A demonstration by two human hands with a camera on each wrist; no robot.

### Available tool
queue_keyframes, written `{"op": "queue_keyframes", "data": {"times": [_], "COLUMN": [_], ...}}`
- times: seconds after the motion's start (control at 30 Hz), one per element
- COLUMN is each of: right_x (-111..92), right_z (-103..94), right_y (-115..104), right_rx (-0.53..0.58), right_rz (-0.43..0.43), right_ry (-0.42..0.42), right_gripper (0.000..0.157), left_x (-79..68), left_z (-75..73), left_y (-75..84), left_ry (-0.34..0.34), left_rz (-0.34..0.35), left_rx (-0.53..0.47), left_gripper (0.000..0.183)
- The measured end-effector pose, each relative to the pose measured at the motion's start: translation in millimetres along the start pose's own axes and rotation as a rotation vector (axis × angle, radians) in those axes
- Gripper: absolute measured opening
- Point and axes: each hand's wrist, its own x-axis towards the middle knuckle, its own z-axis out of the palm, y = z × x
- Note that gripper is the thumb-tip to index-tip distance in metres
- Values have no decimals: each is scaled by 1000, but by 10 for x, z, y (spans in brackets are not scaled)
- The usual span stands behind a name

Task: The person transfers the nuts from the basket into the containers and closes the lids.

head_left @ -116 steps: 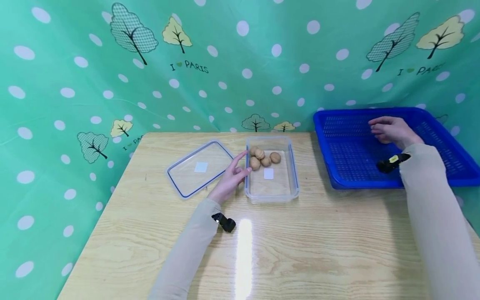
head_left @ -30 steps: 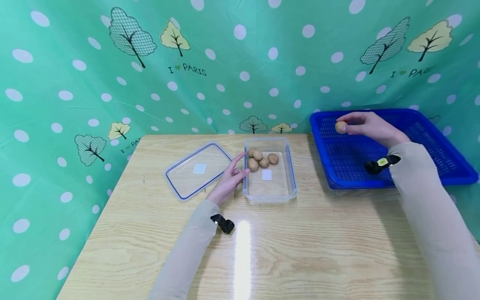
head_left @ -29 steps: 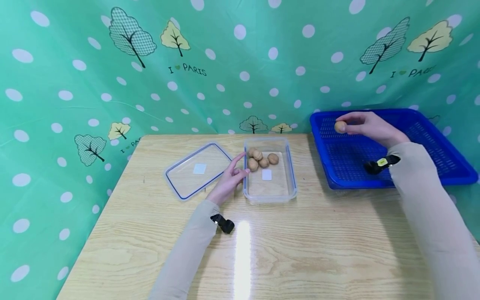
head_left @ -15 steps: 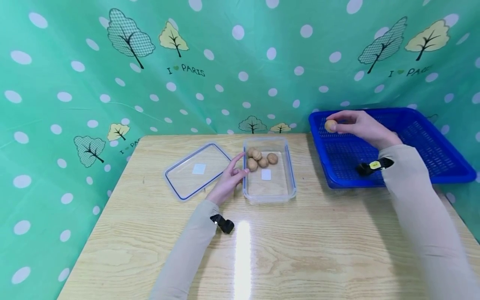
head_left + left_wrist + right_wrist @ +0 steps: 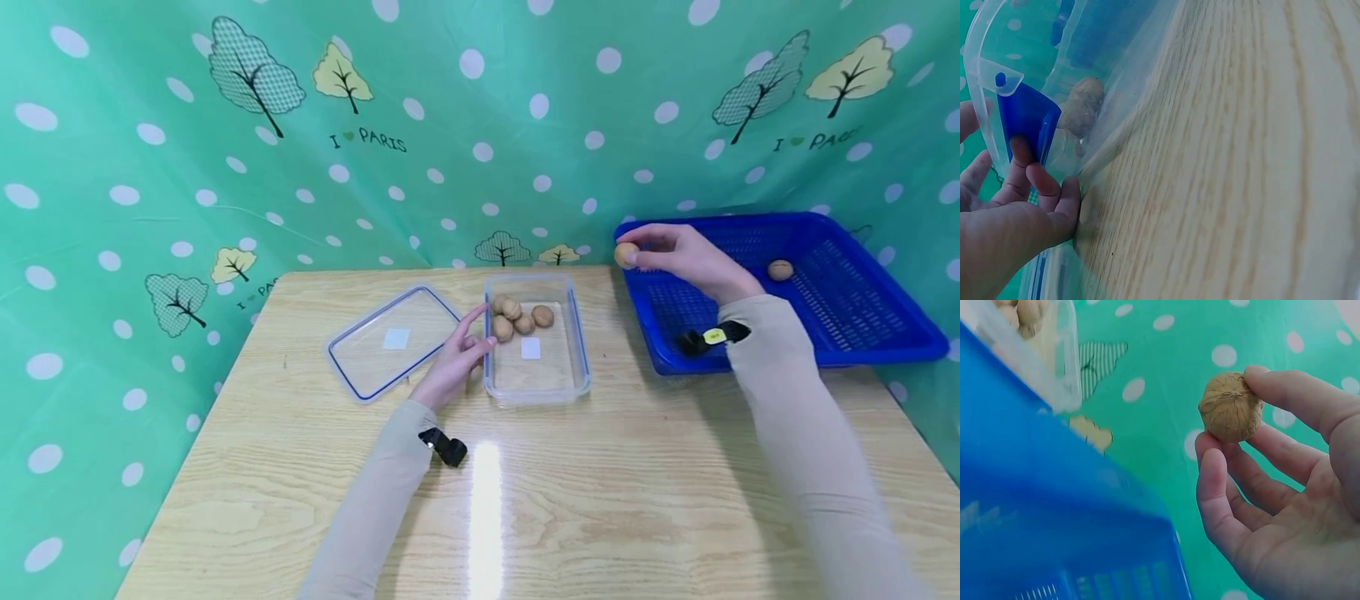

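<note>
My right hand (image 5: 690, 258) pinches a walnut (image 5: 1232, 407) between thumb and fingertips, above the left back corner of a blue plastic basket (image 5: 738, 363). The right wrist view shows the walnut whole, with the basket's wall beside it. My left hand (image 5: 453, 362) lies against the left side of a clear lidless container (image 5: 540, 398), index finger and thumb spread along its wall. Up close in the left wrist view, its fingers touch the container's blue latch flap (image 5: 1030, 119). Several walnuts (image 5: 503, 328) sit inside the container, toward its back left.
A clear lid (image 5: 367, 354) with a blue seal lies on the wooden table (image 5: 600, 517), left of the container. Another walnut (image 5: 780, 270) rests in the basket, behind my right forearm. A green dotted cloth (image 5: 450, 108) hangs right behind the table.
My right hand, earlier reaching down in the basket, has risen with a walnut and moved left to the basket's corner. The walnut behind it has come into view. My left hand stays put.
</note>
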Motion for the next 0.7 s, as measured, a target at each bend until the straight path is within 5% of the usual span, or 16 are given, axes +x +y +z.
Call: {"op": "queue_keyframes", "data": {"times": [0.43,0.7], "right_x": [197,302], "right_z": [449,722], "right_y": [-188,-193], "right_rx": [66,133], "right_rz": [-33,-63], "right_ry": [-36,-70], "right_gripper": [54,43], "left_x": [-13,14], "left_z": [-10,-16], "left_y": [46,-11], "left_ry": [-30,-5], "left_rz": [-22,6], "left_rx": [-12,-10], "left_gripper": [65,61]}}
